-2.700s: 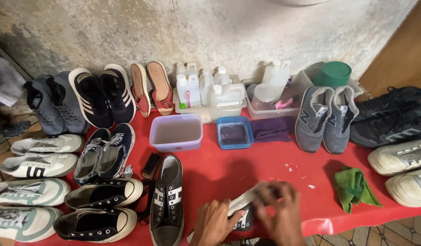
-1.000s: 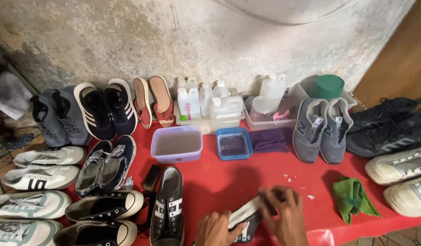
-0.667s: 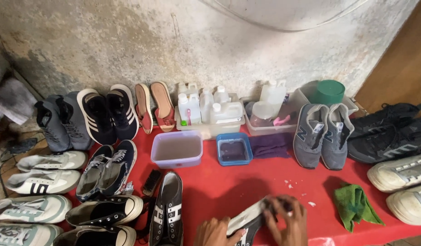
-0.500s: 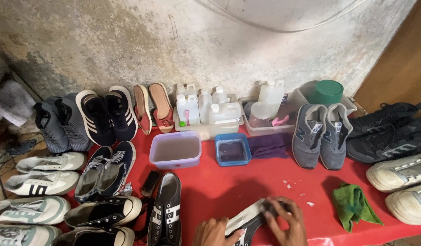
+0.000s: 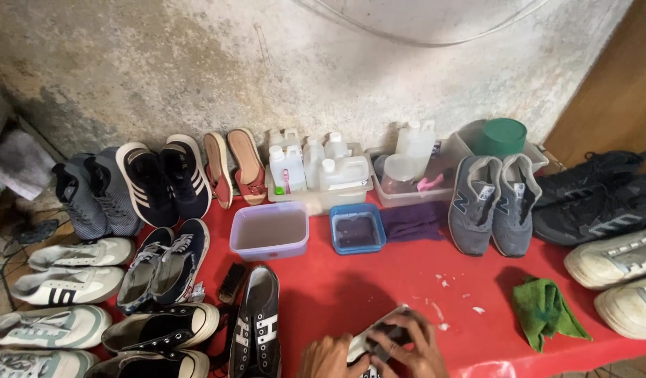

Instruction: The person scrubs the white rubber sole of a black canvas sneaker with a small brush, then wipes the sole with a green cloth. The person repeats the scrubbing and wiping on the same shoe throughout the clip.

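— What have your fingers got hold of?

— My right hand (image 5: 407, 343) has its fingers (image 5: 389, 334) curled down over a black shoe with a white sole (image 5: 368, 344), closed on it from above. My left hand (image 5: 328, 358) is pressed flat against the shoe's left side, fingers stretched along the sole. The shoe sits at the near edge of the red surface (image 5: 379, 280), roughly at its middle.

— How much of it can you see?

— Little. Both hands cover most of it, and the bottom of the view cuts off my wrists and the shoe's lower part. I cannot tell whether anything small sits under my right fingers.

— And around it?

— Just left stands a black lace-up sneaker with white marks (image 5: 258, 325), canvas-looking, toe toward me. White crumbs (image 5: 439, 283) are scattered to the right of my hands; farther right lies a crumpled green cloth (image 5: 543, 309), soft and fuzzy. Toward the far edge sit a lilac plastic tub (image 5: 270, 229) of cloudy water and a smaller blue tub (image 5: 357, 229), with a folded purple cloth (image 5: 414, 221) beside it.
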